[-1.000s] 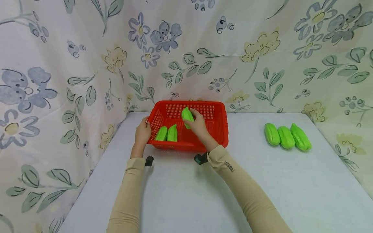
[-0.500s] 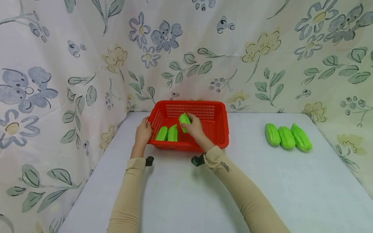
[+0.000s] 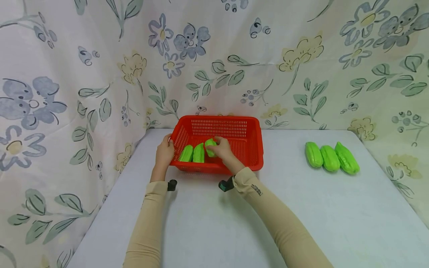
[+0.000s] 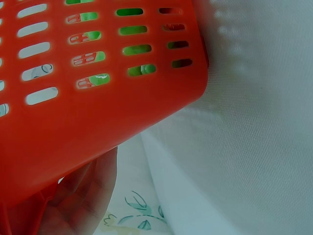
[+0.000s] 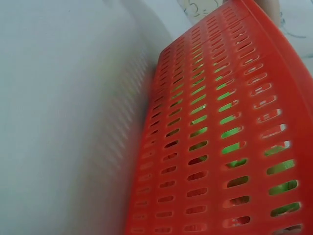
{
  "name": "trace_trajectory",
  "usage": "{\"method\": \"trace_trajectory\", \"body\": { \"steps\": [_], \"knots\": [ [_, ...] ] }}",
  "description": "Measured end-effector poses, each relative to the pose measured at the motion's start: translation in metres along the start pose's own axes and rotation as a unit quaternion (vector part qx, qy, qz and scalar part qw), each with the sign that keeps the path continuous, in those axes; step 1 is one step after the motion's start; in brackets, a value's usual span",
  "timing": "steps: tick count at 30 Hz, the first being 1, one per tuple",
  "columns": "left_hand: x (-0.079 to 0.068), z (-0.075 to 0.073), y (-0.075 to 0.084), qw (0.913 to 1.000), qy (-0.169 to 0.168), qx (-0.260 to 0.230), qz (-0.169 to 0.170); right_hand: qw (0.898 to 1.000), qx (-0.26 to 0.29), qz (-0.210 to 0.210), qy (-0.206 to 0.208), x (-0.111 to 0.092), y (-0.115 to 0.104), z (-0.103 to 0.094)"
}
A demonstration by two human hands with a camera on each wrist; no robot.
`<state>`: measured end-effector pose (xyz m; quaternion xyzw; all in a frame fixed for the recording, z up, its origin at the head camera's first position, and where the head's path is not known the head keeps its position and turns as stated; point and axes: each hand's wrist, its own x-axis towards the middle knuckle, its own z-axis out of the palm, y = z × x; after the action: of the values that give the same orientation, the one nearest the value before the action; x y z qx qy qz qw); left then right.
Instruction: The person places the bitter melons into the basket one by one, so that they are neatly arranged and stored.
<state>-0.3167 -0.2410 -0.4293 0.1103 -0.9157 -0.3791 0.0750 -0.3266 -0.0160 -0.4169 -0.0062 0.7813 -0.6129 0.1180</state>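
Note:
My left hand [image 3: 165, 150] grips the left rim of a red perforated plastic basket [image 3: 219, 168]. In the left wrist view the fingers of that left hand [image 4: 95, 191] show below the basket's rim. My right hand [image 3: 222, 149] is down inside the basket, pinching a bright green, ridged, star-fruit-like fruit [image 3: 210, 147] between thumb and fingers. Two similar green fruits, a left one [image 3: 186, 153] and a right one [image 3: 199, 153], lie side by side at the basket's left end. The held fruit is just right of them. In the right wrist view the basket wall [image 5: 210, 142] hides most of the contents.
Three more green fruits [image 3: 330, 158] lie in a row on the white-covered table [image 3: 207, 230], well to the right of the basket. A floral curtain [image 3: 214, 56] hangs behind the table and along both sides.
My right hand has lowered the green fruit into the basket and shifted it slightly left, towards the two there. The left hand stays on the rim.

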Motion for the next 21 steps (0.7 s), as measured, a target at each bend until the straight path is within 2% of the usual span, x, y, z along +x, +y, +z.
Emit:
{"method": "trace_trajectory", "body": {
  "steps": [6, 13, 21],
  "knots": [
    [0.0, 0.0, 0.0, 1.0, -0.001, -0.001, -0.002, 0.999, 0.006, 0.043, -0.02, 0.007, 0.001, -0.002],
    [-0.001, -0.001, 0.001, 1.0, 0.003, 0.001, 0.001, 0.997, -0.032, 0.07, -0.03, 0.02, 0.007, -0.004],
    [-0.002, -0.001, 0.001, 1.0, 0.006, 0.0, 0.005, 0.992, -0.043, 0.097, -0.066, 0.009, -0.004, -0.009]
  ]
}}
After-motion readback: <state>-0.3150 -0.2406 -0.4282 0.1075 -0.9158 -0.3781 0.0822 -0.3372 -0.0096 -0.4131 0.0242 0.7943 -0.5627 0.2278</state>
